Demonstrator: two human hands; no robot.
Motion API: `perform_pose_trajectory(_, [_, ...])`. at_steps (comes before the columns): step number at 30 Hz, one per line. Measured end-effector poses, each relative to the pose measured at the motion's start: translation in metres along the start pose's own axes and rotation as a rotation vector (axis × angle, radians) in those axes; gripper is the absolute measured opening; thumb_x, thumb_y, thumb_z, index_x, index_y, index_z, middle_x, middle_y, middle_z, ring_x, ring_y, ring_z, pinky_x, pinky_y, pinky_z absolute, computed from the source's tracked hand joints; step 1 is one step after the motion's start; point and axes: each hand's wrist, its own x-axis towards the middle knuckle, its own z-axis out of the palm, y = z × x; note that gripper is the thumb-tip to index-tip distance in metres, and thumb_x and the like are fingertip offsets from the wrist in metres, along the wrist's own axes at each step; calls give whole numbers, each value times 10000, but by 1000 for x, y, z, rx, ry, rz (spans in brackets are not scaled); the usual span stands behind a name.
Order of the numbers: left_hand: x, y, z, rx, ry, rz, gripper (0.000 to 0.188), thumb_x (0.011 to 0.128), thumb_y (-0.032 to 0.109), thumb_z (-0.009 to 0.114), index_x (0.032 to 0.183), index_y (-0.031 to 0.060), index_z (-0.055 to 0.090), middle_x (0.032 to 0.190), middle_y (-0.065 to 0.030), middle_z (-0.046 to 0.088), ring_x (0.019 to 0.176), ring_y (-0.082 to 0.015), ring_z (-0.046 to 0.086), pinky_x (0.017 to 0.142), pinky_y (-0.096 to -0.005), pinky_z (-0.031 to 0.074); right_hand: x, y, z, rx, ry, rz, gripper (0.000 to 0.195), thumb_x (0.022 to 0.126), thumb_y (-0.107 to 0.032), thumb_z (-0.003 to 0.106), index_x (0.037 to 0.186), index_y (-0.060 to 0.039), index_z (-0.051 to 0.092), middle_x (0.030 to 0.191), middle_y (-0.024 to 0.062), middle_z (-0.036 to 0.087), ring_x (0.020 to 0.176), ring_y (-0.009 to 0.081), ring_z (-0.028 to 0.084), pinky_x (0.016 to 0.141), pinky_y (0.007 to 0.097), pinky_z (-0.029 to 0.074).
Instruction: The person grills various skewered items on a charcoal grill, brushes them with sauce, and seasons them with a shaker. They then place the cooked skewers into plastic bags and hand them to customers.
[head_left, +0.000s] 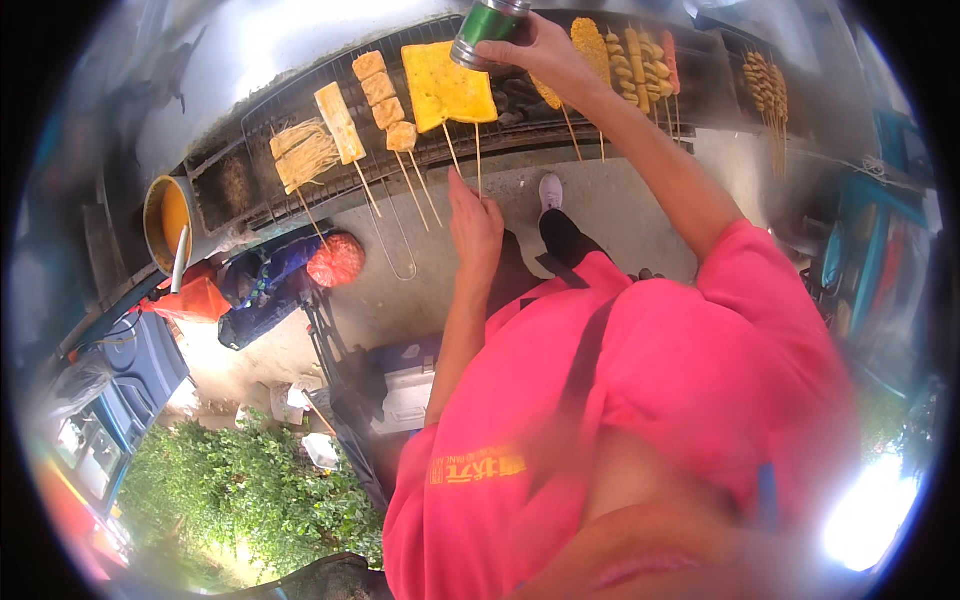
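Observation:
My left hand (476, 225) grips the lower ends of two wooden sticks that run into a yellow slice of bread (448, 86) on the grill. Above the bread's right corner, my right hand (525, 52) holds a green and silver metal shaker (489, 34), tilted. Left of the bread lie skewered tofu cubes (388, 111), a skewered pale flat strip (340, 122) and an enoki mushroom skewer (301, 154). To the right, partly behind my right forearm, are a crumb-coated skewer (590, 49), several sliced sausage-like skewers (640, 67) and a pink stick (670, 64).
The long charcoal grill (225, 184) spans the far side. A pot of orange sauce (171, 214) with a handled tool stands at its left end. Bunched skewers (766, 94) lie far right. Below the grill are a red bag (336, 259), a blue bag (259, 300) and a white-and-blue cooler box (405, 394).

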Motion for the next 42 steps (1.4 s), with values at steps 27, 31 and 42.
perform_pose_trajectory(27, [17, -15, -13, -1475, -408, -425, 401, 864, 44, 324, 1256, 27, 404, 784, -71, 569, 411, -56, 330, 359, -176, 251, -14, -21, 18, -265, 61, -9, 383, 791, -302, 642, 1080, -66, 558, 1031, 88, 596, 890, 194, 602, 774, 334, 483])
perform_pose_trajectory(31, [19, -22, -12, -1467, -427, -403, 370, 886, 80, 335, 1246, 26, 405, 801, -82, 576, 442, -77, 395, 386, -189, 305, -62, -173, 50, -1794, -149, -166, 208, 811, -264, 537, 995, -229, 628, 938, 60, 623, 808, 257, 621, 715, 462, 486])
perform_pose_trajectory(42, [21, -16, -12, -1649, -434, -416, 430, 957, 304, 300, 1237, 3, 426, 785, -76, 573, 425, -73, 359, 366, -184, 287, 64, -69, 34, -1334, -245, -247, 281, 794, -321, 573, 1020, -159, 611, 978, 87, 618, 859, 258, 612, 755, 421, 480])
